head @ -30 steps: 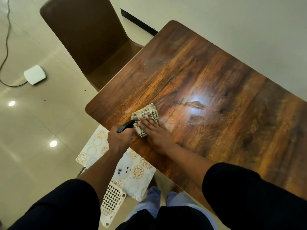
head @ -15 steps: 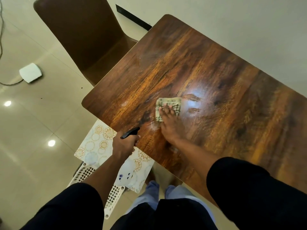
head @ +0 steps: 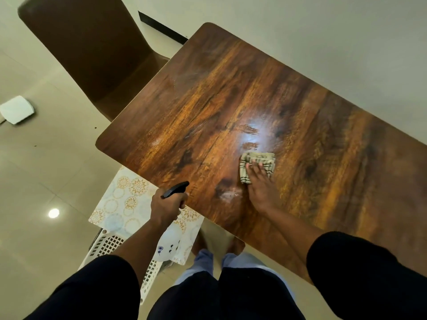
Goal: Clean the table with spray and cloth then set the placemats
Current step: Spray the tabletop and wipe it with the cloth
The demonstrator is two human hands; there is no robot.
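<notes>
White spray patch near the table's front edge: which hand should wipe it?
Right hand: it already presses the checked beige cloth flat, just beyond the white spray patch. Left hand grips the black-nozzled spray bottle.

No readable text, labels, brands or numbers appear anywhere.

Right hand (head: 260, 183) flat, fingers spread and pressing down, arm reaching forward; left hand (head: 166, 204) fisted tight, forearm raised.

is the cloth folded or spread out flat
Folded. The cloth is a small thick wad with layered edges, pressed onto the table by the right hand.
</notes>
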